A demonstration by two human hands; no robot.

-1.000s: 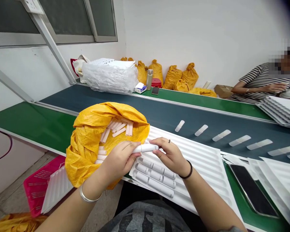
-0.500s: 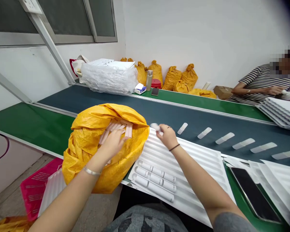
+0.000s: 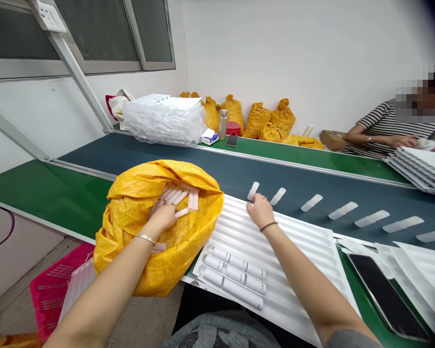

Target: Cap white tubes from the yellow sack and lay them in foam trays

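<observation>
The left hand [image 3: 163, 217] was down inside the open yellow sack [image 3: 116, 188], with its fingers bent among the pale pink tubes [image 3: 193, 199]. One short tube [image 3: 181, 212] poked out right by its fingertips, but I cannot tell if the hand had a grip on it. A silver bangle was on that wrist.

The right hand [image 3: 260, 211] was over the back edge of the white ridged tray [image 3: 293, 234], with its fingers curled in. It was very close to the end white stick [image 3: 253, 191] in a slanted row [image 3: 312, 202] on the dark blue belt [image 3: 224, 162]. I cannot tell if it held that stick or had let it go. A thin dark band was on this wrist.

The near left part of the tray had three rows of white printed tubes [image 3: 239, 273] lying in its grooves. The sack sat just to the left of the tray. A big black phone [image 3: 387, 295] lay to the right of the tray, on the green table [image 3: 39, 186]. Across the belt, a person [image 3: 384, 125] in a stripy top sat behind a stack of white trays [image 3: 418, 166].
</observation>
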